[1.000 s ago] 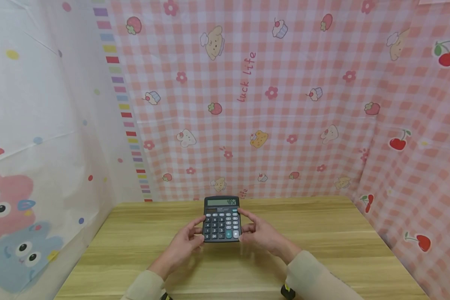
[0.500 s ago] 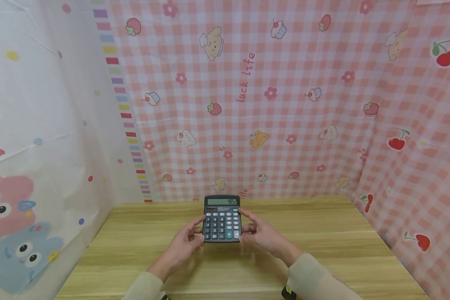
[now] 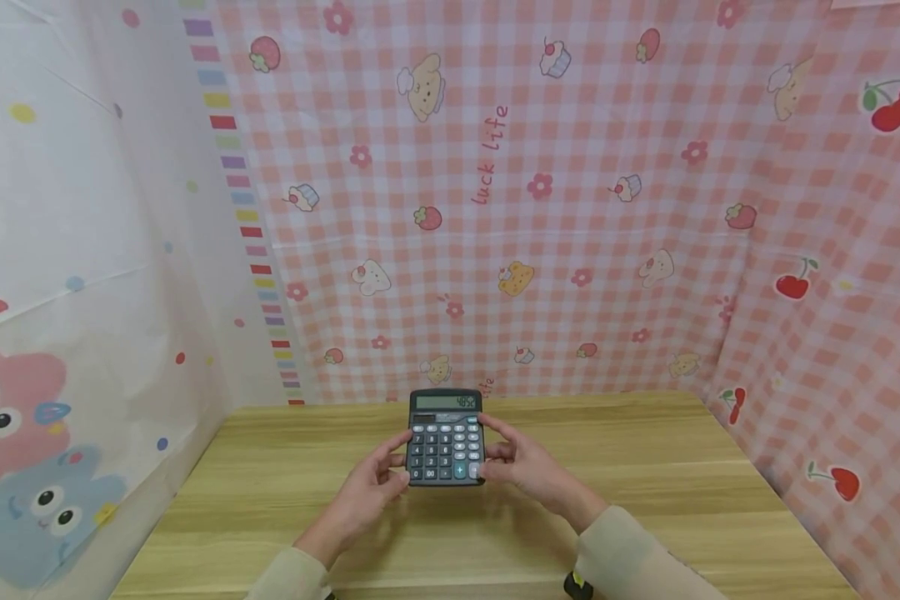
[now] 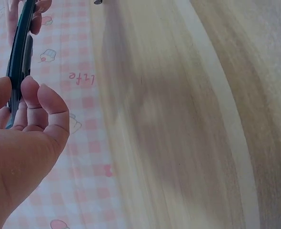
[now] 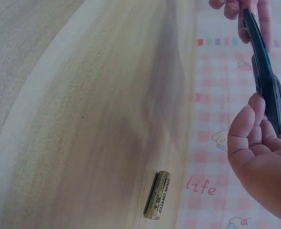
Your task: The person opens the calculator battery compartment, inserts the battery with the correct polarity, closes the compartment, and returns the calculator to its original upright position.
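The left hand [image 3: 367,486] and right hand [image 3: 525,468] grip the calculator [image 3: 446,443] by opposite sides above the table [image 3: 270,467]; its pose is nearly unchanged, indicating a steady hold; the small display [image 3: 446,402] apparently reads 4852.

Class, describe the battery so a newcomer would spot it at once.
In the right wrist view, follow the wooden table to its edge along the pink checked cloth, then down to the word "life". Beside that word, on the wood, lies the battery. Unlike the flat, dark calculator held by the left hand and right hand, it is a gold cylinder with black lettering.
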`<state>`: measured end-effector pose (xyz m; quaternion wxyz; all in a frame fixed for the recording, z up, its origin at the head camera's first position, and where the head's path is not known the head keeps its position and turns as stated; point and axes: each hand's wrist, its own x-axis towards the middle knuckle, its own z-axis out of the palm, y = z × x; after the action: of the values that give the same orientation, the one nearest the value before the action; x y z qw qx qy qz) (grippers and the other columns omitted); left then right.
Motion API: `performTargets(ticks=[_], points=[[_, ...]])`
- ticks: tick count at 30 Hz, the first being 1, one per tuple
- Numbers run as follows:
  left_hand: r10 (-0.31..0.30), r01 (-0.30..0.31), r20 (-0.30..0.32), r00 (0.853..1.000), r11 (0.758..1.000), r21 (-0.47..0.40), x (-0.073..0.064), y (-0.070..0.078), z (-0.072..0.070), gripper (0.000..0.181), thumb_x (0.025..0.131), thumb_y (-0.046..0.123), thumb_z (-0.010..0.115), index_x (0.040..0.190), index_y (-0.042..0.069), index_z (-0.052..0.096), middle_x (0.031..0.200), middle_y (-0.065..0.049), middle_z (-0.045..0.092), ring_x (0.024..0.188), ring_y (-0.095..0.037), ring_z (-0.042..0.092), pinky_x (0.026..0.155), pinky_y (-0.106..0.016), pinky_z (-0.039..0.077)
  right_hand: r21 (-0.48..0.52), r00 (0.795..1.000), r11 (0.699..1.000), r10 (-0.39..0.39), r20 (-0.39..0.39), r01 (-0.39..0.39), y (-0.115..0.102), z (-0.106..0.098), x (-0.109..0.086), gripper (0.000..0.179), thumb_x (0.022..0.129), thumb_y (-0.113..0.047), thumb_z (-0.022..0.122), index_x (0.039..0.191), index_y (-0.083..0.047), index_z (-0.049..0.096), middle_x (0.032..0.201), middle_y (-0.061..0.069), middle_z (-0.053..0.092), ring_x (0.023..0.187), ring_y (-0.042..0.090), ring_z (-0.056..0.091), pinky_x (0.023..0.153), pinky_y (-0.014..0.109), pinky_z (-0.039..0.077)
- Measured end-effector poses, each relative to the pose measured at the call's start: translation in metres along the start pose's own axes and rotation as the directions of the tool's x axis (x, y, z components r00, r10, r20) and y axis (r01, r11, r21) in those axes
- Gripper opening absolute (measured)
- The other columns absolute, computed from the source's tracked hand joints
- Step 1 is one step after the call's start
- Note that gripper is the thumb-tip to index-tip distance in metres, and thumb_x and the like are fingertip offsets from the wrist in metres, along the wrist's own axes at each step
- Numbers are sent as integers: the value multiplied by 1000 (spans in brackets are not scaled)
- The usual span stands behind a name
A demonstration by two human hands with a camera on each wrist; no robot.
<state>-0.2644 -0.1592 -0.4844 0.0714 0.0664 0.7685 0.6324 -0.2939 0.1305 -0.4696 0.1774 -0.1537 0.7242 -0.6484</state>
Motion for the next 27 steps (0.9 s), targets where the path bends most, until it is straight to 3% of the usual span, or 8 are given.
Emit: performTargets(ticks=[10,18,22,27], points=[[14,-14,15,1000,1000,4,-6,-1,-2,65,104,-2,60,165,17,43,140,-23,66,97,-26,65,81,-32,58,-2,1000,1000,-14,-4,14,0,-3,-3,87,100,-11,74,172,-18,25,146,28,64,117,25,74,111,54,55],[-7,7,18,1000,1000,5,-10,1,0,64,106,2,60,165,20,43,139,-19,66,102,-26,65,88,-36,58,-7,1000,1000,-15,-21,14,-2,-4,-5,88,99,-6,74,171,-18,27,146,27,64,117,22,72,105,40,58],[-7,7,15,1000,1000,0,-11,3,2,63,106,3,61,164,22,44,138,-18,67,103,-26,65,90,-39,59,-22,999,1000,-20,-33,20,-3,-5,-7,91,96,-2,75,171,-16,26,145,27,65,116,22,72,105,39,59],[22,-22,17,1000,1000,-5,-13,5,5,65,104,3,63,164,20,44,137,-18,67,100,-24,64,85,-33,59,-66,998,998,-23,-54,19,-5,-7,-12,92,95,-4,77,171,-17,28,144,24,67,116,21,70,103,38,59]])
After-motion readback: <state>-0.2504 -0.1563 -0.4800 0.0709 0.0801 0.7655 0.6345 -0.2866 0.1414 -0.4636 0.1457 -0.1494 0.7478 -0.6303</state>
